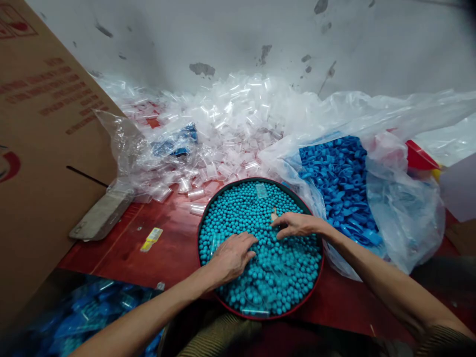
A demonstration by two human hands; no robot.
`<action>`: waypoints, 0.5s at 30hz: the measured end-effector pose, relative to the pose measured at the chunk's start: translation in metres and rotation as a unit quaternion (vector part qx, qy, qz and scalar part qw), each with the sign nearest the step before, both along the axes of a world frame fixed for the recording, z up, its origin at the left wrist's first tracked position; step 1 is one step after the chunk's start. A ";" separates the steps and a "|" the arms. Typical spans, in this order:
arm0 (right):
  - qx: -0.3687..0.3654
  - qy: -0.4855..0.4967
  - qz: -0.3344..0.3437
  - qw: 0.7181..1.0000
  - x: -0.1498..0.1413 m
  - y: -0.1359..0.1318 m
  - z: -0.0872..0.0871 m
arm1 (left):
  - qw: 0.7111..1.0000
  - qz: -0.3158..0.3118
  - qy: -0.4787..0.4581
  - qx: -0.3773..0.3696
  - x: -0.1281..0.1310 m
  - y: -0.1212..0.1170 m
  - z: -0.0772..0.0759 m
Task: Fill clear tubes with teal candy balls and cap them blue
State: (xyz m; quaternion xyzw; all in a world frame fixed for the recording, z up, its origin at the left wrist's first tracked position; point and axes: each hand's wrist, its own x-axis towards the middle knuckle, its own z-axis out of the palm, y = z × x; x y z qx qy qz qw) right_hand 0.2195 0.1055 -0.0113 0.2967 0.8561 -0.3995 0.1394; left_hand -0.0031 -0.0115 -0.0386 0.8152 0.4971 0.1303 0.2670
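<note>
A round tub with a dark red rim (322, 263) is filled with small turquoise balls (238, 210). Over the left part of the balls lies my left hand (232, 255), fingers loosely bent and thumb apart, nothing visible in it. My right hand (296, 224) reaches in from the right, thumb and fingers apart, tips at the balls. A small beige piece (274, 215) shows at its fingertips; I cannot make out what it is. A few clear plastic tubes lie among the balls, one clear tube (261, 190) near the far rim and another (256, 313) at the near rim.
Behind the tub spreads a heap of clear plastic tubes (238, 124). A plastic bag of blue parts (338, 183) lies right. At left stand a cardboard box (48, 114) and a grey flat case (102, 213). Blue items (100, 312) fill the space below the red table (163, 258).
</note>
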 end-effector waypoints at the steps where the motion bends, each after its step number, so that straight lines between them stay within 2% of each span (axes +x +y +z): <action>1: -0.030 0.003 -0.005 1.000 0.000 0.002 0.002 | 1.000 0.004 -0.002 -0.006 0.000 0.000 0.000; 3: -0.067 0.016 -0.010 0.998 0.001 0.002 0.004 | 1.000 0.013 -0.013 -0.008 0.000 0.002 0.004; 5: -0.067 0.035 -0.024 0.997 0.001 -0.003 0.002 | 0.999 0.017 -0.029 0.006 0.004 0.007 0.010; 8: -0.015 0.069 -0.075 0.995 0.000 -0.019 -0.006 | 0.998 -0.014 -0.065 0.019 0.016 0.020 0.020; 10: 0.030 0.084 -0.109 0.990 -0.001 -0.028 -0.012 | 0.993 -0.060 -0.098 -0.008 0.026 0.028 0.025; 12: 0.048 0.086 -0.106 0.989 0.002 -0.033 -0.014 | 0.988 -0.092 -0.115 -0.036 0.032 0.032 0.026; 15: 0.028 0.072 -0.063 0.995 0.009 -0.026 -0.005 | 0.989 -0.111 -0.085 -0.043 0.035 0.032 0.023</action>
